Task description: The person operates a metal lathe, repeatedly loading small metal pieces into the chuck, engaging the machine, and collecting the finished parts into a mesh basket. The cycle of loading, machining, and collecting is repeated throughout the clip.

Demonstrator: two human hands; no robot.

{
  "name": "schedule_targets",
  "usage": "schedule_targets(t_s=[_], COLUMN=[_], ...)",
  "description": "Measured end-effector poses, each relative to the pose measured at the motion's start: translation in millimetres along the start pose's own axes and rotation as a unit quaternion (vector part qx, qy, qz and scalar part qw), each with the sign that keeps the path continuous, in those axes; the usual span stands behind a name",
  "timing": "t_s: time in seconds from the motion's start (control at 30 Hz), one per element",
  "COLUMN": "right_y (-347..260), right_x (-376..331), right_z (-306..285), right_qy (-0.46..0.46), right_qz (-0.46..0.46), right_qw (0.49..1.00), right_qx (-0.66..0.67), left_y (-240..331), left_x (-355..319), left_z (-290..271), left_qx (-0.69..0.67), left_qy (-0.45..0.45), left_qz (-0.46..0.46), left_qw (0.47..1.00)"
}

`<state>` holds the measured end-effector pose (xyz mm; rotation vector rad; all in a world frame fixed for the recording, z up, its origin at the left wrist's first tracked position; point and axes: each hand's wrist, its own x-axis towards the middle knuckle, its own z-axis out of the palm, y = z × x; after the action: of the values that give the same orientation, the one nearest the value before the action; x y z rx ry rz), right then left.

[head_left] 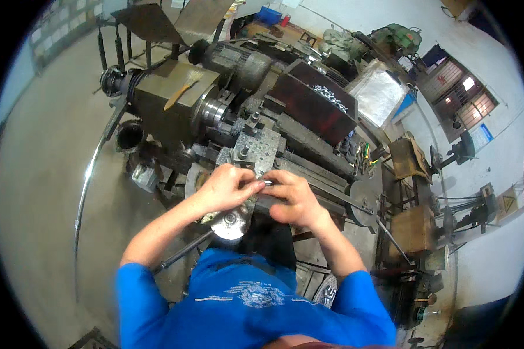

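A small shiny cylindrical metal part [267, 182] sits between the fingertips of both hands, mostly covered by them. My left hand [228, 187] is closed, its thumb and forefinger against the part's left end. From the other side, the thumb and fingers of my right hand [292, 196] pinch the same part. Just beyond the hands lies the lathe's chip-covered tool slide [261, 146], with an upright bolt [244, 151] on it. A round metal handwheel [231, 224] is below my left hand. Farther left is the bright spindle nose [215, 111] of the lathe.
A brush [180, 96] with a wooden handle lies on the headstock [167, 121]. Behind the bed stands a dark red metal box [308, 110] holding many small metal parts [330, 96]. A long metal rod [89, 168] curves down at the left. Pliers-like tools [367, 157] lie at the right.
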<state>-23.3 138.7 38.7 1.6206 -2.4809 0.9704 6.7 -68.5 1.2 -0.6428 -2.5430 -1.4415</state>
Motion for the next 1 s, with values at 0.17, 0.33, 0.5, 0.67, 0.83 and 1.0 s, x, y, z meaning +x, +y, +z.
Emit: schedule_targets(t_s=[0.17,0.33,0.5,0.67,0.83,1.0], right_y=[31.4,75.7,117.6,121.7,123.9,121.1], right_x=[66.3,148.4,179.9,185.5,183.8,188.7], right_z=[-0.3,12.9,38.6,50.3,56.8,56.3], right_qy=[-0.058,-0.035,-0.092,-0.112,-0.086,-0.106], right_qz=[-0.015,0.001,0.120,0.146,0.170,0.151], right_qw=[0.996,0.973,0.959,0.961,0.966,0.967], right_qx=[-0.068,-0.228,-0.241,-0.205,-0.172,-0.177], left_y=[-6.6,-31.4,-52.7,-51.9,-54.4,-78.1], left_x=[-6.0,-51.9,-155.1,-254.2,-278.1,-285.3], left_z=[-52.4,-141.8,-214.4,-218.4,-182.5,-184.8], left_qx=[0.058,0.176,0.413,0.414,0.279,0.341], left_qy=[0.022,0.161,0.196,0.195,0.220,0.211], left_qz=[-0.063,-0.122,-0.284,-0.390,-0.485,-0.468], left_qw=[0.996,0.963,0.843,0.799,0.799,0.788])
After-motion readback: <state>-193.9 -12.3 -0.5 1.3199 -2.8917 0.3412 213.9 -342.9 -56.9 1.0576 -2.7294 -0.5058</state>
